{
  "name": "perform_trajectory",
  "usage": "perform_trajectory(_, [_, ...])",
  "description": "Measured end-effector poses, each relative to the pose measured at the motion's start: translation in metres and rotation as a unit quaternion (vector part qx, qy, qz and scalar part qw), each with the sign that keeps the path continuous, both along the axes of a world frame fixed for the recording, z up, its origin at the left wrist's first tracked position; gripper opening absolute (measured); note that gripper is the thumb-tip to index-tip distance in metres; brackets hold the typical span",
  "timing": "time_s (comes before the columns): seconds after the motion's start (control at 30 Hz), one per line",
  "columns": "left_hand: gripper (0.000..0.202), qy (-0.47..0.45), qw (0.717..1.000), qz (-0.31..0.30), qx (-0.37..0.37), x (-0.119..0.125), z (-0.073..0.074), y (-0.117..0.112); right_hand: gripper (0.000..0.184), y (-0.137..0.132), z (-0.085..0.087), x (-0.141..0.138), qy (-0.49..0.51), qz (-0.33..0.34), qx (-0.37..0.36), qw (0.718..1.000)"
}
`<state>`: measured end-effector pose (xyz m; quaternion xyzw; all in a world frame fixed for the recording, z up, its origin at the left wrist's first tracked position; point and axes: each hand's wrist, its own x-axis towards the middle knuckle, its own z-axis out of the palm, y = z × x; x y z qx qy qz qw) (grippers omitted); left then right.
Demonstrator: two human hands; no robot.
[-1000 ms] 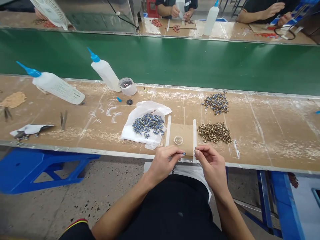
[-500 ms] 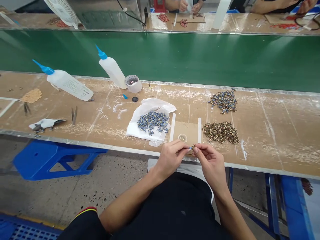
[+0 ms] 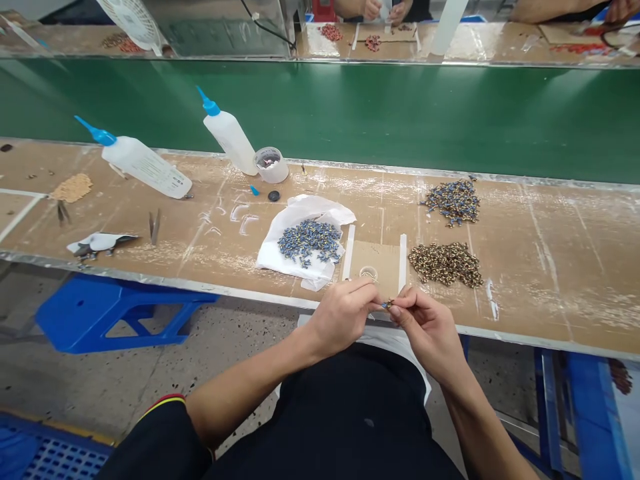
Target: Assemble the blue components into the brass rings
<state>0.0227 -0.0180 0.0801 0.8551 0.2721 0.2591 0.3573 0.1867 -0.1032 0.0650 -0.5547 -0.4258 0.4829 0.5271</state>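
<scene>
Left hand pinches a tiny blue piece, right hand a brassy bit — the two together at the table's near edge — blue pile on white paper leftward, brassy pile rightward.

You are using two hands at one bench that is holding three heaps of small blue or brass-coloured parts, one tan heap, two blue-tipped bottles, one round tub and one loose blue cap, with one green belt and one white fan showing beyond.
</scene>
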Motion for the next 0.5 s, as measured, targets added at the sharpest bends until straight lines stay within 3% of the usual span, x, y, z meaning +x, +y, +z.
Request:
perform_trajectory(0.23, [0.018,0.025,0.999,0.026,-0.013,-0.001,0.022,-0.004,0.017,-0.005,0.009,-0.014,-0.065,-0.049,0.048,0.996])
perform_trajectory(0.5, [0.018,0.063,0.998,-0.024,-0.003,-0.007,0.021,0.001,0.021,-0.002,0.009,-0.006,-0.111,0.03,0.031,0.993])
